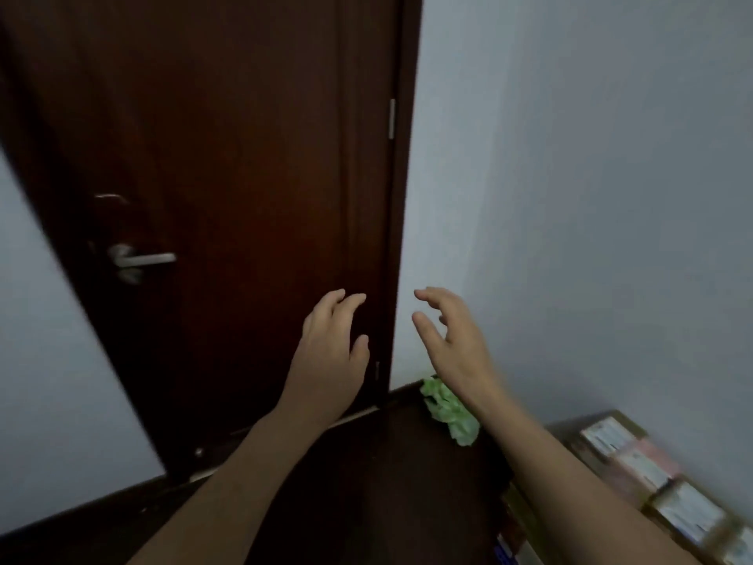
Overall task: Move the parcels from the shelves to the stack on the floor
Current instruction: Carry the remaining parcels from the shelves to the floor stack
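Left hand (330, 340) and right hand (452, 340) raised empty before the door (203, 157), fingers loose and spread, probably between carries; parcels (652, 483) stacked low to the door's right, against the wall (570, 197).

Dim, flat indoor light; the door (228, 177) bows from wide-angle distortion, and the parcels (652, 487) at lower right smear with blur.
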